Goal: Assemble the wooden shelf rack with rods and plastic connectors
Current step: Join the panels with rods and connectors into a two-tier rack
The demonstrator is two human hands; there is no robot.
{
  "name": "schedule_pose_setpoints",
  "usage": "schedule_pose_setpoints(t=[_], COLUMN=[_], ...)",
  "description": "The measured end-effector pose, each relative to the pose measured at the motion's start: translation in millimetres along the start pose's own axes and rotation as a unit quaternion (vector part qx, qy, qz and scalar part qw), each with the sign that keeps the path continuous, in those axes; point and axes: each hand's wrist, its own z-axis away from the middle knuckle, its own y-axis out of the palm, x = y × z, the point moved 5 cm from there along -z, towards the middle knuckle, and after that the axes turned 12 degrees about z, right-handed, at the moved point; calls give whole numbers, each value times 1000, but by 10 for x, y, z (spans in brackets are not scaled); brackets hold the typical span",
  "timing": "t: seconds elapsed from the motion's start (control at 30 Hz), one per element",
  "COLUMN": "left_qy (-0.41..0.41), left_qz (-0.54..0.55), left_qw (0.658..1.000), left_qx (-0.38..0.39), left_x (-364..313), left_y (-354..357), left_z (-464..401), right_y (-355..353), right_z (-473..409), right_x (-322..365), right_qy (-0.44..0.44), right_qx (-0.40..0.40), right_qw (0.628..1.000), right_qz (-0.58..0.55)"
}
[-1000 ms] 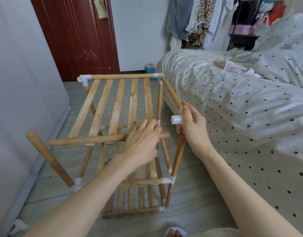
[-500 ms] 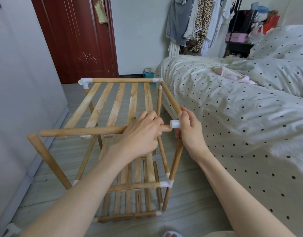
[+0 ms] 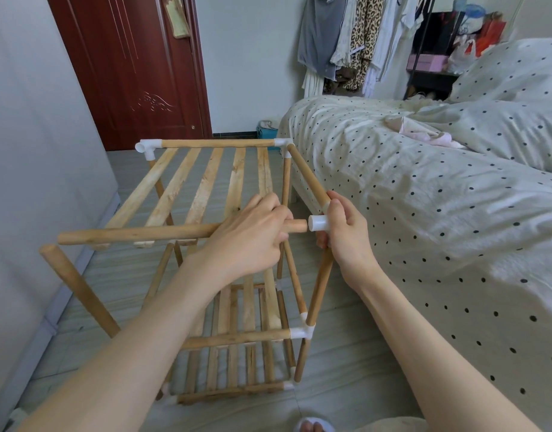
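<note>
Fitting rod into connector: left hand grips rod, right hand grips connector; rod tip just beside socket; next, push straight in.

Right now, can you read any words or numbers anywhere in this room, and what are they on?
No words or numbers can be read here.
The pink box on the black shelf: too blurred to show any print.
The red bag beside it: too blurred too.
The wooden rod and white connector: plain.

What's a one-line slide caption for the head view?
Left hand aligns a wooden rod with the white connector held by the right hand.
</note>
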Motion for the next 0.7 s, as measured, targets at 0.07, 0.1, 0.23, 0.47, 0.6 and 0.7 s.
schedule_pose_setpoints(t=[0.07, 0.1, 0.23, 0.47, 0.6, 0.7], left_qy=[-3, -3, -14, -38, -35, -31], left_qz=[7, 8, -8, -34, -41, -31], left_qw=[1000, 1000, 999, 991, 989, 990], left_qx=[-15, -27, -49, -121, -137, -135], left_x=[-1, -2, 9, -15, -28, -17], left_y=[-5, -14, 19, 41, 50, 39], left_z=[-7, -12, -44, -40, -30, -1], right_y=[21, 32, 52, 59, 55, 71], right_z=[2, -3, -33, -46, -45, -32], right_x=[12, 14, -12, -10, -36, -25], right_qy=[-11, -19, -18, 3, 73, 114], right_qx=[-8, -14, -48, -35, 66, 131], right_qw=[1000, 999, 998, 999, 994, 984], right_qz=[20, 29, 35, 13, -42, -46])
